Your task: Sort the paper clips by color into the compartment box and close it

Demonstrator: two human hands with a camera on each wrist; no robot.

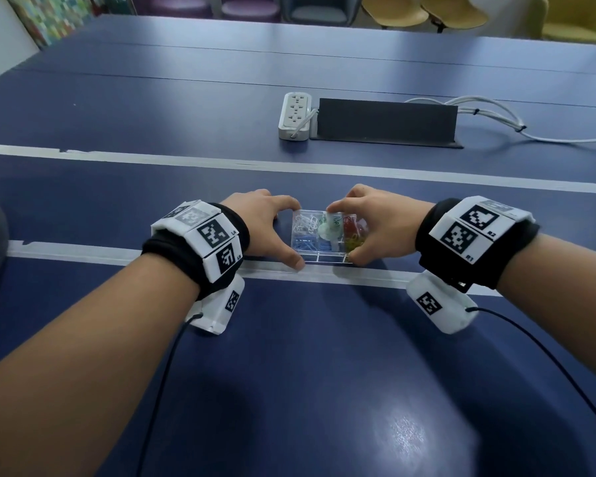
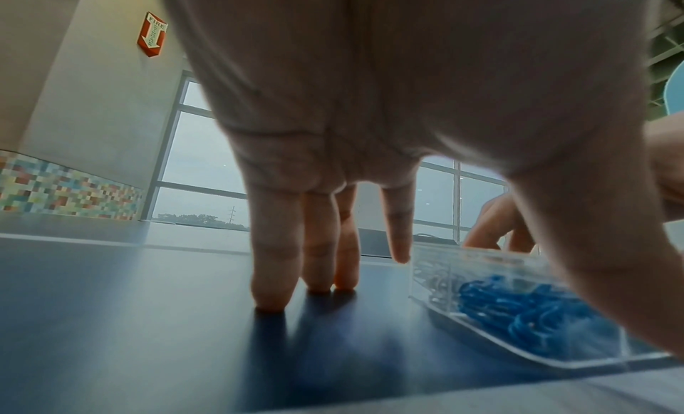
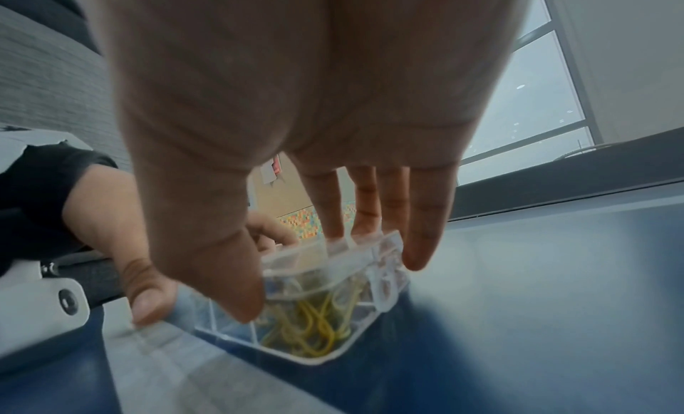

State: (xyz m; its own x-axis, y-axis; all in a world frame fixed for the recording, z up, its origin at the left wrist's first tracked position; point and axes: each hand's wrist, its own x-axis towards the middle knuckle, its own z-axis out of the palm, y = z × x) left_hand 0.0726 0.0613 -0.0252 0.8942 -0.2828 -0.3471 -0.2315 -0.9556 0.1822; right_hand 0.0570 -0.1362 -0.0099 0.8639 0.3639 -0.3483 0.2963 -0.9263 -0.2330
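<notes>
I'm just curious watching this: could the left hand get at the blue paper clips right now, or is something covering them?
Probably not directly. The left hand sits right beside the box, but the clear lid looks lowered over the blue paper clips, with the right hand on it. The lid would need lifting first.

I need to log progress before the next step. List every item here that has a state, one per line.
Box: on the table, clips sorted inside.
Lid: partly lowered, not yet shut.
Left hand: steadies the box's left end.
Right hand: holds the lid.
Power strip: sockets empty.
</notes>
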